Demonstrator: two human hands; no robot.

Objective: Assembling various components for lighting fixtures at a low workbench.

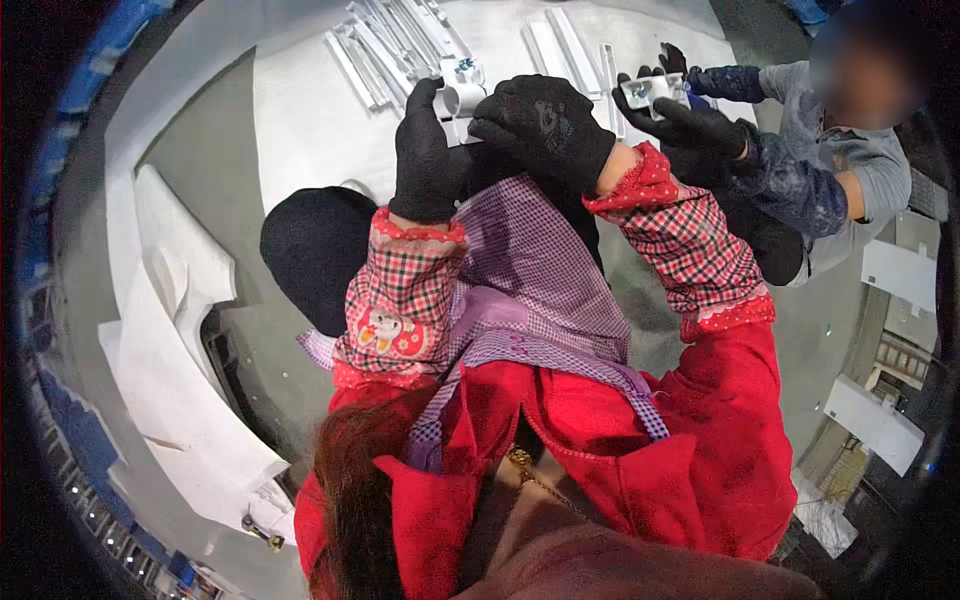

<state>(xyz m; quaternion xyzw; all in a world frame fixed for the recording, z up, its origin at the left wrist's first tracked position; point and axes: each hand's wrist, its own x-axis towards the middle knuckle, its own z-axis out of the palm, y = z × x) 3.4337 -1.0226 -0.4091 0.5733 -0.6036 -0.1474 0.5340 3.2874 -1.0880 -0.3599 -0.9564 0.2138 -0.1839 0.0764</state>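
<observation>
A small white fitting [463,99] with a round tube-like part and bluish bits at its far end sits between my two black-gloved hands. My left hand [430,155] holds it from the left, one finger or thumb pointing up beside it. From the right, my right hand [548,128] is closed with its fingertips against the fitting's near right side; whether they pinch something small is hidden. Just beyond my hands, long white channel-shaped strips [395,50] lie in a pile on the white tabletop [290,110].
More white strips [560,45] lie at the far middle. At the right a co-worker in a grey shirt holds a similar white fitting [655,90] in black gloves. White sheeting [175,370] hangs along the left. A dark round cushion-like shape [315,255] is beside my left forearm.
</observation>
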